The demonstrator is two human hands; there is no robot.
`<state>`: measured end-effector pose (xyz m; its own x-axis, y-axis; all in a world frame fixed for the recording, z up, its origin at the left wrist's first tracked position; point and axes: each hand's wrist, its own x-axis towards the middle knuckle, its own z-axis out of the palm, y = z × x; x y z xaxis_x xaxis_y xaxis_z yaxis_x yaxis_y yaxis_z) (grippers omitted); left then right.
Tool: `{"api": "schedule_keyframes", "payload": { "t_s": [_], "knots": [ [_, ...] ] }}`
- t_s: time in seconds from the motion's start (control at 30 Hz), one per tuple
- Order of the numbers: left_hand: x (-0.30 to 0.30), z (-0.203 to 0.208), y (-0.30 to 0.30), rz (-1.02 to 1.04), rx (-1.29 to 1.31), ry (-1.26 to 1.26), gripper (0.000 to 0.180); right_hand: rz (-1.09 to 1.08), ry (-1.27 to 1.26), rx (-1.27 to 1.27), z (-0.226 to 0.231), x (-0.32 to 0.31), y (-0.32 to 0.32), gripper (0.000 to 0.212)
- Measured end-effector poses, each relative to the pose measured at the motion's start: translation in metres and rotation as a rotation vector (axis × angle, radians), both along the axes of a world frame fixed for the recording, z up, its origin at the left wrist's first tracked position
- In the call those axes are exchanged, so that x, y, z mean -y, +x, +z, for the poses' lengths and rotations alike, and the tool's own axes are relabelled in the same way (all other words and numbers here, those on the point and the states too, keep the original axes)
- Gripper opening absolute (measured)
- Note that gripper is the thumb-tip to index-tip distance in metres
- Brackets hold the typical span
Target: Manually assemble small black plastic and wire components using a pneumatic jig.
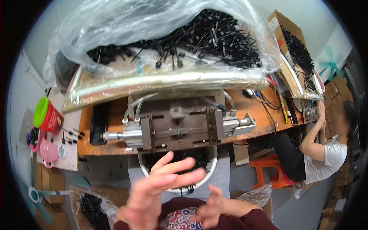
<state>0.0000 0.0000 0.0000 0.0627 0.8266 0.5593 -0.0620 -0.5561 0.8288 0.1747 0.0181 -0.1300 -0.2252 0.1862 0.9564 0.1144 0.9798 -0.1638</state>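
My left hand (163,184) is raised above a white round tub (215,159) between my thighs, its fingers spread and nothing visible in them. Lower and closer to my body, my right hand (212,209) is also empty, with thumb and fingers apart, slightly blurred. Black thin-stemmed plastic pieces (153,156) lie in the tub, partly hidden by my left hand. Just beyond it on the bench is a dark metal fixture (191,132) with a small central block (177,131). An air cylinder (132,137) is fitted on its left, another (234,124) on its right.
Behind the fixture, a plastic-lined tray (168,81) holds a heap of black stemmed pieces (214,34). A green-and-red bucket (50,117) and pink jug (48,151) stand left. At right, a person (326,153) works beside an orange stool (262,168).
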Motion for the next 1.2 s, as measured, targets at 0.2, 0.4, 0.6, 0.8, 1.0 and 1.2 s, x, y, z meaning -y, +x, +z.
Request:
{"api": "schedule_keyframes", "payload": {
  "t_s": [0.2,0.4,0.6,0.8,1.0,1.2],
  "knots": [
    [-0.006,0.031,-0.011,-0.517,0.461,-0.015,0.072,0.011,-0.246,-0.022,0.021,0.016,-0.024,0.056],
    [-0.013,0.017,-0.004,-0.685,0.553,0.022,0.069,0.098,-0.238,-0.043,0.022,0.008,-0.029,0.042],
    [-0.008,0.018,0.001,-0.734,0.601,0.019,0.066,0.109,-0.282,-0.023,0.022,0.019,-0.021,0.062],
    [-0.008,0.014,0.002,-0.752,0.646,0.055,0.063,0.180,-0.285,-0.061,0.020,0.015,-0.022,0.066],
    [-0.007,0.009,0.005,-0.790,0.693,0.060,0.060,0.199,-0.264,-0.115,0.013,0.016,-0.025,0.067],
    [-0.006,0.014,0.010,-0.756,0.718,0.084,0.057,0.199,-0.244,-0.097,0.018,0.014,-0.024,0.066]
  ]
}}
